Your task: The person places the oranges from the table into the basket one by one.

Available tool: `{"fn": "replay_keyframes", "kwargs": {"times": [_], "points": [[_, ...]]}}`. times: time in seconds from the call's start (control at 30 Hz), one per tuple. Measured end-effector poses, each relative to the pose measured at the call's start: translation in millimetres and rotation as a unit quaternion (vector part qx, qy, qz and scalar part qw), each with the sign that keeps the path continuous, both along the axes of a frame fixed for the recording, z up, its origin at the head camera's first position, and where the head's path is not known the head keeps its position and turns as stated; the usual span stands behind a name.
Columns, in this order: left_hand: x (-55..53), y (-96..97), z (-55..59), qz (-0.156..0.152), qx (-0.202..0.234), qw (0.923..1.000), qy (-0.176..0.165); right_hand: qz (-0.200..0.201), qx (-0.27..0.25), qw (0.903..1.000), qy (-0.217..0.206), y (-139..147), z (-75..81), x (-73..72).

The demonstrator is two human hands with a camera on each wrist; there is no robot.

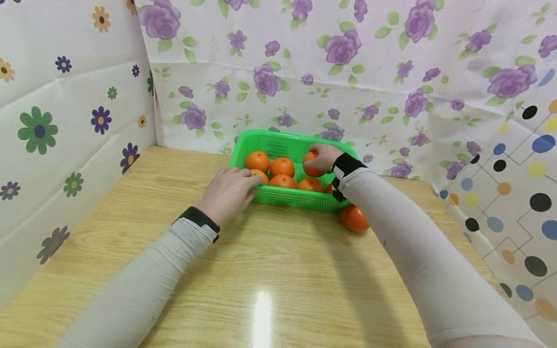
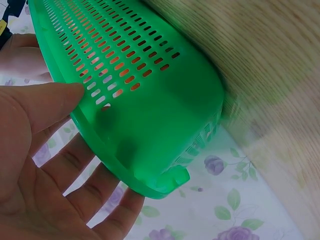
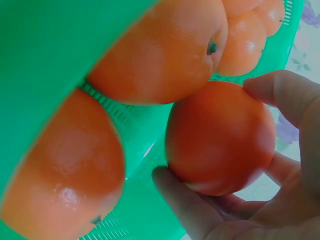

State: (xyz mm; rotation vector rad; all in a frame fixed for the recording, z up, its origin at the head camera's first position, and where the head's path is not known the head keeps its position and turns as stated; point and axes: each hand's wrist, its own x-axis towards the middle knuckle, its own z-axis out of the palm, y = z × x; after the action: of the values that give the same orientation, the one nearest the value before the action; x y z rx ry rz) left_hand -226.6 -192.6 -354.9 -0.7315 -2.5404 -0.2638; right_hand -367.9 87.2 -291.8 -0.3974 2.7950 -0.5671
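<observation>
A green perforated plastic basket [image 1: 287,198] stands on the table near the back wall, with several oranges [image 1: 282,167] inside. My left hand [image 1: 228,193] grips its left end; in the left wrist view the thumb [image 2: 55,102] lies against the outer wall and the other fingers go under the rim. Inside the right part of the basket, my right hand [image 1: 327,157] holds one orange [image 3: 220,140] between thumb and fingers. Beside that fruit lie other oranges [image 3: 65,165] in the basket. A redder orange [image 1: 355,218] sits on the table outside the front right corner, partly behind my right forearm.
The wood-grain table [image 1: 261,270] reaches back to a flowered wall covering [image 1: 296,58]. Patterned sheets also cover the left side [image 1: 78,145] and the right side [image 1: 522,193].
</observation>
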Motion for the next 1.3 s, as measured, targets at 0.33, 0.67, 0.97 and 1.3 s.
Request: {"fn": "replay_keyframes", "kwargs": {"times": [0.33,0.67,0.97,1.3], "points": [[1.0,-0.1,0.9,0.002,0.004,1.0,-0.004,-0.021,-0.008,0.9993,-0.032,-4.7,2.8,2.1],[0.7,-0.4,1.1,0.005,0.0,1.0,-0.003,-0.003,-0.002,0.9977,-0.068,-1.9,-23.3,-31.2],[-1.5,0.1,-0.2,0.002,-0.001,1.0,-0.009,0.003,0.031,0.9941,-0.104,-5.9,-21.1,-25.7],[-1.1,0.6,-1.2,0.002,0.002,0.9999,-0.011,0.002,0.019,0.9949,-0.099,-8.3,-13.1,-5.7]]}}
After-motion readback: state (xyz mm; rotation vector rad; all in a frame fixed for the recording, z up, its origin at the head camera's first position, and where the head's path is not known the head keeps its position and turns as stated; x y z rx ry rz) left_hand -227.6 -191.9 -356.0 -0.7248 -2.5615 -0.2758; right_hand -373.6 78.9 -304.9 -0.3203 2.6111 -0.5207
